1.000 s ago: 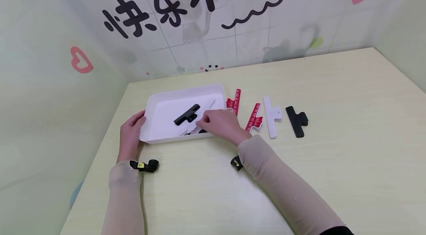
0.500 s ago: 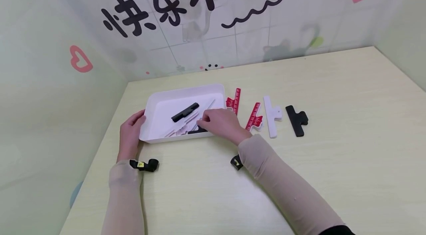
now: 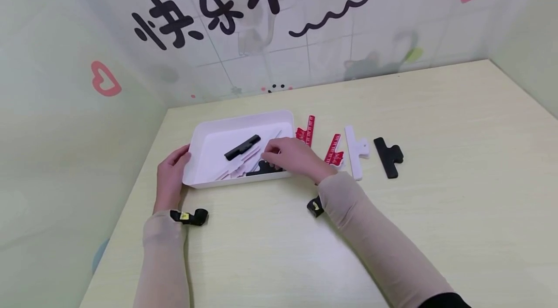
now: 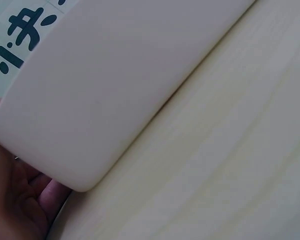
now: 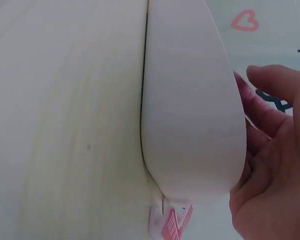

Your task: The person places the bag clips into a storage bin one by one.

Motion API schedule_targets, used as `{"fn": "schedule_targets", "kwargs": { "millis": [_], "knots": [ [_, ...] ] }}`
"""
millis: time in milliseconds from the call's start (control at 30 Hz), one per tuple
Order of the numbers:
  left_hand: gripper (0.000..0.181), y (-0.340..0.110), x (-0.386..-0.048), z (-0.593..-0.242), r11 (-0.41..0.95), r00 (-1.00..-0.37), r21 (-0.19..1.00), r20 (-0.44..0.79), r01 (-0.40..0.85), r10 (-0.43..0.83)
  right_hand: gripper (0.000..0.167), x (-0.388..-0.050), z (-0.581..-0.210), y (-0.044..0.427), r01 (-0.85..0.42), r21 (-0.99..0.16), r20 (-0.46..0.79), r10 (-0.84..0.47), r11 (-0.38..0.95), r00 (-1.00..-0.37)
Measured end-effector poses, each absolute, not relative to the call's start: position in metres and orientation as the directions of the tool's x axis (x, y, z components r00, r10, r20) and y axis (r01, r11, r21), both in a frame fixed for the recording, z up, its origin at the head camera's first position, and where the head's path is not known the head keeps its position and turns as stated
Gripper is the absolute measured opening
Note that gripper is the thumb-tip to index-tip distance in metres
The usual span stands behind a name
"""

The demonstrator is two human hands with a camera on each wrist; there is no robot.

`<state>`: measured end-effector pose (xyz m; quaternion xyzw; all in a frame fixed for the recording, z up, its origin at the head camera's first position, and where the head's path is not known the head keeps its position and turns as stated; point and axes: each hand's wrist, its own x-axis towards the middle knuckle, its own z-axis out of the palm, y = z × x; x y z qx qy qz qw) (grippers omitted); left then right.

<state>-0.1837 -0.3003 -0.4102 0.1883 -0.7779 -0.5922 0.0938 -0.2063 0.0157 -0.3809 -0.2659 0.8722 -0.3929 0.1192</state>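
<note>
In the head view my left hand point(image 3: 171, 175) grips the left end of a white tray point(image 3: 196, 153), thumb near the rim. The left wrist view has its fingers curled by the tray's corner. Over the tray's right end is my right hand point(image 3: 294, 155); in the right wrist view its thumb and fingers stand apart, and I see nothing between them. Inside the tray lie a black clip point(image 3: 242, 147), several white clips point(image 3: 239, 166) in a loose pile, and another black clip point(image 3: 263, 168) by the front wall, partly hidden under the right hand.
Right of the tray, on the wooden table point(image 3: 457, 153), lie a red ruler-patterned clip point(image 3: 310, 130), a second red clip point(image 3: 333, 153), a white clip point(image 3: 355, 153) and a black clip point(image 3: 388, 157). A printed wall covering point(image 3: 270, 66) stands behind the table.
The white clips in the tray have spread leftward and the black clip has turned and shifted slightly. My right hand has since lifted a little up and right, uncovering the front black clip.
</note>
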Motion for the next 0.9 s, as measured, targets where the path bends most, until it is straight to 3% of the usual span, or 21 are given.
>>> {"fn": "schedule_targets", "kwargs": {
  "millis": [133,233,600,900],
  "knots": [
    [0.040,-0.300,-0.184,-0.410,0.228,-0.910,0.956,-0.079,-0.185,-0.407,0.024,-0.215,-0.379,0.028,-0.224,-0.911,-0.028,-0.592,0.347,-0.805],
    [0.040,-0.300,-0.184,-0.411,0.235,-0.911,0.955,-0.075,-0.183,-0.406,0.027,-0.221,-0.379,0.037,-0.151,-0.954,-0.026,-0.575,0.258,-0.818],
    [0.040,-0.300,-0.185,-0.410,0.256,-0.909,0.948,-0.071,-0.190,-0.410,0.028,-0.232,-0.377,0.059,-0.077,-0.947,-0.062,-0.411,0.313,-0.910],
    [0.041,-0.300,-0.184,-0.410,0.254,-0.911,0.949,-0.073,-0.189,-0.406,0.023,-0.237,-0.385,0.066,0.059,-0.940,-0.137,-0.215,0.335,-0.967]
  ]
}}
